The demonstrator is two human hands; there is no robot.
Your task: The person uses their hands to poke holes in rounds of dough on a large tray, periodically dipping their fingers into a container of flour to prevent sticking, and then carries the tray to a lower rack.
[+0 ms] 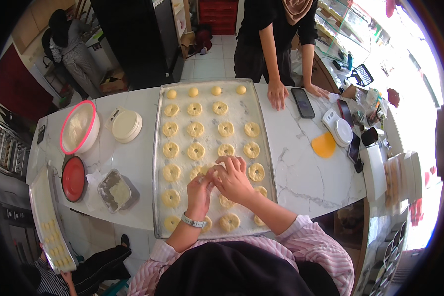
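A large metal tray (240, 101) dusted with flour lies in front of me, holding rows of flattened dough rings (196, 151), each with a small centre hole. Along its far edge sit several round dough balls (193, 92). Over the tray's middle, my left hand (199, 193), with a watch on its wrist, meets my right hand (236, 181) fingertip to fingertip. Both hands are closed on what looks like a piece of dough, mostly covered by the fingers. Below them, more dough rings (229, 222) lie partly behind my forearms.
To the left stand a pink-rimmed bowl (91, 129), a scale (127, 125), a red plate (74, 178) and a flour tub (118, 191). At the right are a phone (302, 103), another scale (337, 127) and an orange scraper (323, 145). A person's hands (277, 94) rest on the table's far side.
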